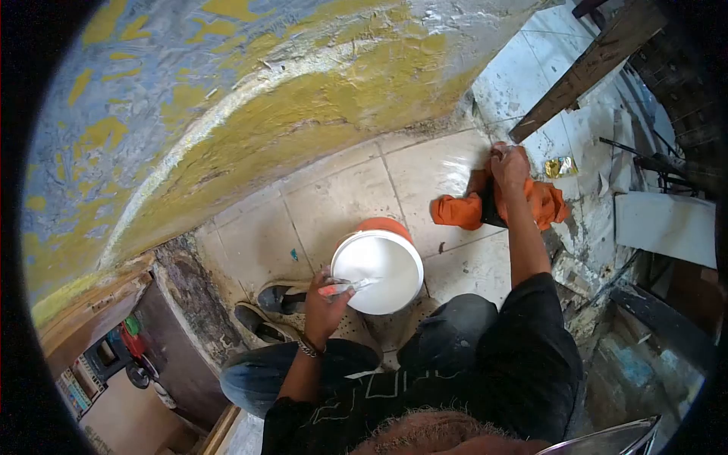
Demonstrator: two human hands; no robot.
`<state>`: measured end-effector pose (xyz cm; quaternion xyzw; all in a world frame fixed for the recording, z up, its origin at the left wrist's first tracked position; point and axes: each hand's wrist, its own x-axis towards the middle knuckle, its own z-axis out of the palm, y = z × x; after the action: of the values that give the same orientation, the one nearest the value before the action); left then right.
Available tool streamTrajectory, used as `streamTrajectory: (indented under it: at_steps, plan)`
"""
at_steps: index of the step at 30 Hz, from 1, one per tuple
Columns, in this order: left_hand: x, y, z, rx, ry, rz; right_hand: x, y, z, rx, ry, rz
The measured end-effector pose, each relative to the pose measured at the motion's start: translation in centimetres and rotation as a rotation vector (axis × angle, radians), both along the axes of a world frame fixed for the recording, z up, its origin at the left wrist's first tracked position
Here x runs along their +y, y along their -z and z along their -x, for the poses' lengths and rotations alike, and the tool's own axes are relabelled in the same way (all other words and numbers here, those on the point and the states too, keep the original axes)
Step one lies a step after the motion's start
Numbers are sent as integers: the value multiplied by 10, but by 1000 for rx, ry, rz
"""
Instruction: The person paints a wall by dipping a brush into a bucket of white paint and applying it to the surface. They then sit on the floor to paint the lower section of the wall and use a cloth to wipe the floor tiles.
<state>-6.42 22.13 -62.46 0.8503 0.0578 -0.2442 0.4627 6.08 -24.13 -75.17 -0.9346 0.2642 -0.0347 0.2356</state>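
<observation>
A white bucket (379, 262) with an orange outer side stands on the floor between my knees, its inside white. My left hand (326, 303) is closed at the bucket's left rim. It grips a small white-smeared tool with an orange part (337, 289), its pale end reaching over the bucket's mouth. Out to the right, my right hand (512, 167) is closed, fingers bunched together, at the far edge of a crumpled orange and black cloth (459, 212). What those fingers hold is too small to make out.
A peeling yellow and grey wall (303, 144) with a white curved streak rises ahead. A wooden post (584, 72) and a gold wrapper (560, 167) are beyond my right hand. Shoes (282, 297) rest left of the bucket. Debris and a white panel (663, 227) lie at the right.
</observation>
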Motion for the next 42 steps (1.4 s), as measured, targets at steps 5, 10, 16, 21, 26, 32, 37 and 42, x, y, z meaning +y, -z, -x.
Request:
streamTrajectory:
  at_steps: [5,10,16,21,26,32,37,42]
  plan:
    - [-1,-8,5,71,-73,-4,30,41,-42,-444,-94,-156]
    - [15,-8,8,66,-113,-29,123,109,-72,-256,-269,-116]
    - [46,-20,20,43,-124,-96,149,10,-46,-211,-160,-370]
    - [71,-23,51,115,-288,-102,152,89,-81,-235,410,-286]
    - [104,-6,73,87,-443,-35,251,86,-86,-22,-84,-349]
    - [117,-2,79,66,-465,-162,311,12,-3,-289,-946,-64]
    - [126,10,84,93,-448,-68,296,22,-2,139,-908,-99]
    - [121,-3,83,92,-460,-114,213,64,-37,-262,9,552]
